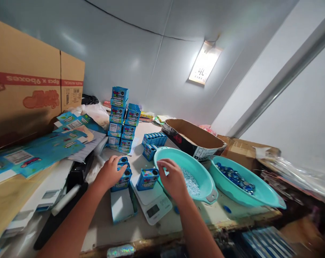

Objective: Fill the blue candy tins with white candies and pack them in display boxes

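My left hand [112,172] is at small blue candy boxes [122,182] in an open blue display tray [123,208]. Its fingers bend over one box, partly hiding it. Another small candy box [148,179] stands upright on a white digital scale [154,206], between my hands. My right hand [173,179] hovers at the near left side of a teal basin [208,175] holding small pale candies [190,182]. The thumb and index finger are curved and apart, with pale candies showing in the gap. I see nothing held there.
Filled display trays [119,122] are stacked behind my left hand, with more small boxes [154,139] nearby. A second teal basin [245,197] holds shiny blue lids [234,177]. Flat printed cardboard [44,150] and a large carton [30,79] stand left; an open carton [194,143] sits behind.
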`<action>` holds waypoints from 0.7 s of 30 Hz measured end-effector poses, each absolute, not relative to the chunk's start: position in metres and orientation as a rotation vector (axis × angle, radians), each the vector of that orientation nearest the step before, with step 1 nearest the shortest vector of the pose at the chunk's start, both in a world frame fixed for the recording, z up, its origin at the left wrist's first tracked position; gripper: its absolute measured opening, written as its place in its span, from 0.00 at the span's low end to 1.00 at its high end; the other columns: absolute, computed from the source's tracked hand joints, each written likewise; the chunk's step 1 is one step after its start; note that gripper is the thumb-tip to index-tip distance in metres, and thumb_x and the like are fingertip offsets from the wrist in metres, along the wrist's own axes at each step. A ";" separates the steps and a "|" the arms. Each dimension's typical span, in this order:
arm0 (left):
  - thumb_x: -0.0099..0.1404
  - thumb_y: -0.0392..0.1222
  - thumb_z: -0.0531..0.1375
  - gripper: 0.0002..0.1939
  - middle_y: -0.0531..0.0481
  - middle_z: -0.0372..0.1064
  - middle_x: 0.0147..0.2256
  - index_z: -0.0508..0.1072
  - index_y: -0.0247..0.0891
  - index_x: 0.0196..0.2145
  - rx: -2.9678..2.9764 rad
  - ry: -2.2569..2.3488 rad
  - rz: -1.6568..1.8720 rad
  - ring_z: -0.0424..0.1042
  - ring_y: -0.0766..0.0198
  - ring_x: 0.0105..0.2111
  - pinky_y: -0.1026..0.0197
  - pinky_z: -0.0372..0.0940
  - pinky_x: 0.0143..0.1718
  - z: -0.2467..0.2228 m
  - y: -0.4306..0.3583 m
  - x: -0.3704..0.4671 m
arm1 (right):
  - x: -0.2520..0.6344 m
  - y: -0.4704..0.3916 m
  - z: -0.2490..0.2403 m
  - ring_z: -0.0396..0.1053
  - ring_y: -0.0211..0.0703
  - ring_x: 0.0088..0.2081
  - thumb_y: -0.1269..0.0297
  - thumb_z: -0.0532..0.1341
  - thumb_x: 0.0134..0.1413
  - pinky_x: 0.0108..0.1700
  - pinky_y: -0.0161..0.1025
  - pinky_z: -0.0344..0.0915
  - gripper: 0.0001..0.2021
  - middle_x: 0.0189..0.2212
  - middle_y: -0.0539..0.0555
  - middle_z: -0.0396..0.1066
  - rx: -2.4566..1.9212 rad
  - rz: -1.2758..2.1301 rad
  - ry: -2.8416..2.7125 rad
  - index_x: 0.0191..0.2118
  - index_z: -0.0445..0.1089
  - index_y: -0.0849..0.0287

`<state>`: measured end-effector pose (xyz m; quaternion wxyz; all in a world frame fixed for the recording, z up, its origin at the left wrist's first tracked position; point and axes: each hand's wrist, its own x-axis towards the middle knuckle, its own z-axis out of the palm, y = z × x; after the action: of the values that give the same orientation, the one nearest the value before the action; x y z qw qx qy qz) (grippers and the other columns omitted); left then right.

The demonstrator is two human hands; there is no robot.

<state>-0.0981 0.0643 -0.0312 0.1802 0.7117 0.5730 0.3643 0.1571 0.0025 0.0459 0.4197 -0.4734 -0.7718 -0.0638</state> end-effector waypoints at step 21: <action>0.68 0.49 0.56 0.25 0.38 0.66 0.60 0.70 0.36 0.59 1.943 1.573 1.091 0.66 0.50 0.62 0.50 0.58 0.67 -0.033 0.067 -0.096 | 0.239 0.103 0.008 0.70 0.43 0.25 0.79 0.65 0.30 0.28 0.34 0.63 0.10 0.22 0.50 0.74 -1.791 0.571 -2.219 0.22 0.77 0.58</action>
<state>-0.0961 0.0665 -0.0334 0.2055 0.6971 0.5644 0.3914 0.2393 0.1032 0.0079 0.1165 -0.6118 -0.7577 0.1949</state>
